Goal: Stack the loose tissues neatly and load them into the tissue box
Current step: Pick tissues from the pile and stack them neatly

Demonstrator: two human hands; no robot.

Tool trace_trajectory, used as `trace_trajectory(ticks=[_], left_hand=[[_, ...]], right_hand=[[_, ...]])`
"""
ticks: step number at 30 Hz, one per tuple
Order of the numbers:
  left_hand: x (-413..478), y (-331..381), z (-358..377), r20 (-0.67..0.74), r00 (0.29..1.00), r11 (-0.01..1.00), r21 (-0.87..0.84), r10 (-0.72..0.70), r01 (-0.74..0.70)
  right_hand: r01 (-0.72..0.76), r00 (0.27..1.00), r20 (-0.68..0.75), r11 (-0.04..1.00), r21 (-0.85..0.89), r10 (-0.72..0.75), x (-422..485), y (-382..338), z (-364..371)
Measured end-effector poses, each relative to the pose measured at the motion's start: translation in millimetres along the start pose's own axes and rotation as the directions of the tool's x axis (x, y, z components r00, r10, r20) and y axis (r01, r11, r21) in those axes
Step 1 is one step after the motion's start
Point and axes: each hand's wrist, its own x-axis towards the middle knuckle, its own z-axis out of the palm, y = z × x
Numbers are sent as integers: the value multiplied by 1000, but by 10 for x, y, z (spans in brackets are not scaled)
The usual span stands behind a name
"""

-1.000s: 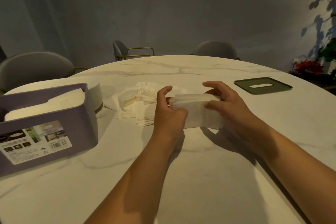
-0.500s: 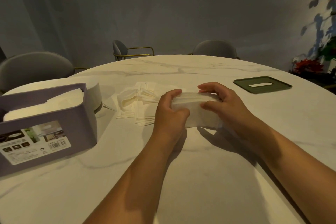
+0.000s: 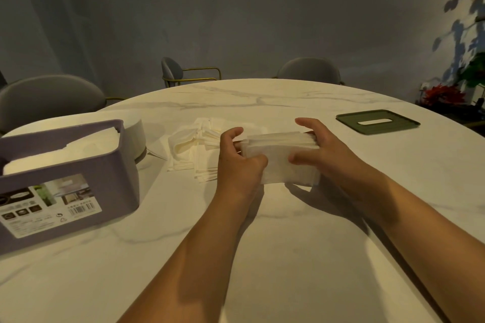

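**Tissue Stack Held at Both Ends, Centre of Counter**

The tissue stack (image 3: pixel 282 157) is a rectangular block of thin, soft white sheets with layered edges showing along its top. It is at the centre of the counter (image 3: pixel 301 244), standing on a long edge with a broad face towards the camera. Its long axis runs left to right. Whether its lower edge touches the counter cannot be determined.

The left hand (image 3: pixel 237 162) grips the left end, thumb on the near face and fingers curled behind. The right hand (image 3: pixel 322 149) grips the right end, thumb on the near face and fingers reaching over the top edge.

Just behind and left of the stack, a pile of loose tissues (image 3: pixel 194 149) lies flat and crumpled, with uneven edges.

At far left stands the tissue box (image 3: pixel 65 191), a purple open-topped plastic box with rounded corners and a printed label (image 3: pixel 47 207) on its near wall. White tissues (image 3: pixel 65 149) lie inside. A round white object (image 3: pixel 135 134) sits just behind it.

Well to the right lies the lid (image 3: pixel 378 122), a flat dark-green rectangle with an oblong slot.

The counter is round, with a smooth white marble-pattern surface and grey veining. Grey chairs (image 3: pixel 47 97) with rounded backs stand around the far edge. The wall (image 3: pixel 262 21) is plain grey. Red flowers (image 3: pixel 443 94) stand at far right.
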Motion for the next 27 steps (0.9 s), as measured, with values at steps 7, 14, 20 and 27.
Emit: trace_trajectory(ticks=[7, 14, 20, 27], left_hand=[[-2, -25, 11, 44, 999, 999, 53, -10, 8], [-36, 8, 24, 3, 1000, 999, 17, 31, -31], [-17, 3, 28, 17, 996, 996, 5, 92, -92], [34, -34, 43, -74, 994, 997, -8, 81, -82]], right_hand=[[-105, 983, 160, 993, 53, 95, 40, 56, -159], [-5, 1000, -1, 981, 192, 5, 59, 39, -208], [86, 996, -13, 992, 95, -85, 52, 41, -149], [93, 996, -11, 987, 135, -92, 34, 48, -138]])
